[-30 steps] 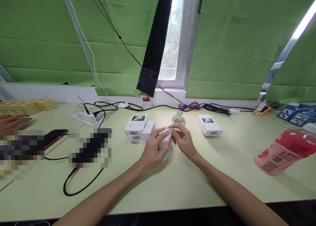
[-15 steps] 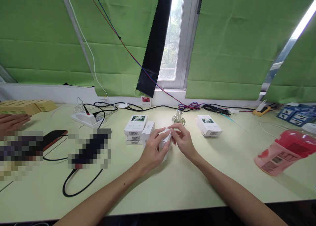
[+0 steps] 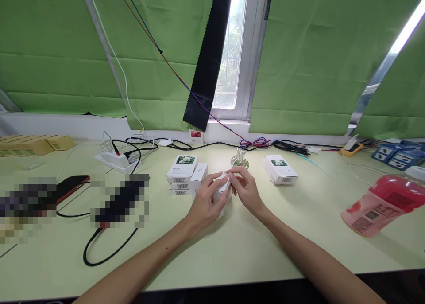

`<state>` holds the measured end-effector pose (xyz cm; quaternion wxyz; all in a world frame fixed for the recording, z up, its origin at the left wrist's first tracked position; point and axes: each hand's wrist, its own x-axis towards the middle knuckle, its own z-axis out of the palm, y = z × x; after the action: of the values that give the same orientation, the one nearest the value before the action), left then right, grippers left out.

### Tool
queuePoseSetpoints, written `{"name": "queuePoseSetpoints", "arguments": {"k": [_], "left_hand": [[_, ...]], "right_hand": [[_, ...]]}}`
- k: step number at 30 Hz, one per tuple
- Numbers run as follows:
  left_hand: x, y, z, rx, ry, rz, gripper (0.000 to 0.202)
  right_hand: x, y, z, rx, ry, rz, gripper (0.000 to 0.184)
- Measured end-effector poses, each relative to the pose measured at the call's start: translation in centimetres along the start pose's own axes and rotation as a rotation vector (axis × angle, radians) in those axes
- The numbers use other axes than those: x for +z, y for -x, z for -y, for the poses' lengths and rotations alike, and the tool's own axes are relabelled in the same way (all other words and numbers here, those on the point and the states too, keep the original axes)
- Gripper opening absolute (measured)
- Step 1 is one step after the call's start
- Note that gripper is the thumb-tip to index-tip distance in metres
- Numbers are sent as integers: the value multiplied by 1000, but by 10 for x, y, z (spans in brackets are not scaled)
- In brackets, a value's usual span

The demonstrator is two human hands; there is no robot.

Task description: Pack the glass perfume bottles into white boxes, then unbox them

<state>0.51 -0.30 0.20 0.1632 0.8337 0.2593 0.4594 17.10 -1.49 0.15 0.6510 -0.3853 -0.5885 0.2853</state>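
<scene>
Gripping a box (image 3: 222,196) in the left hand (image 3: 203,203), fingers curled round its near side, thumb laid along the top edge. Pinching the box's top flap (image 3: 226,177) with the right hand (image 3: 247,189), thumb and forefinger closed on it, other fingers loosely bent. Held at mid-width of the table (image 3: 232,251), a little beyond centre, top tilted toward 1 o'clock; cannot tell whether the base touches the tabletop.

Just beside the box at 10 o'clock: a stack (image 3: 182,174) of like boxes, barcodes facing this way, with one more leaning against its right side. Near at 1 o'clock, behind the right fingertips: a glass bottle (image 3: 239,158). At 2 o'clock, apart: a lone box (image 3: 280,169). Far out at 3 o'clock: a pink bottle (image 3: 381,204), lying on its side. Well apart at 8 o'clock: a looped black cable (image 3: 99,251). At 9 o'clock: a phone (image 3: 71,185). At 10 o'clock, beyond the stack: a power strip (image 3: 114,158).
</scene>
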Motion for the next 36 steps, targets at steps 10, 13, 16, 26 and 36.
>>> {"name": "queuePoseSetpoints", "arguments": {"k": [10, 13, 16, 26, 36], "left_hand": [[-1, 2, -1, -31, -1, 36, 33], [-1, 2, -1, -37, 1, 39, 33], [-1, 1, -1, -28, -1, 41, 31], [-2, 0, -3, -9, -17, 35, 30], [-2, 0, -3, -13, -31, 46, 34]], "right_hand": [[0, 1, 0, -7, -13, 11, 22], [0, 1, -1, -6, -4, 6, 24], [0, 1, -1, -3, 6, 0, 25], [1, 0, 0, -2, 13, -5, 26], [1, 1, 2, -1, 15, -3, 25]]}}
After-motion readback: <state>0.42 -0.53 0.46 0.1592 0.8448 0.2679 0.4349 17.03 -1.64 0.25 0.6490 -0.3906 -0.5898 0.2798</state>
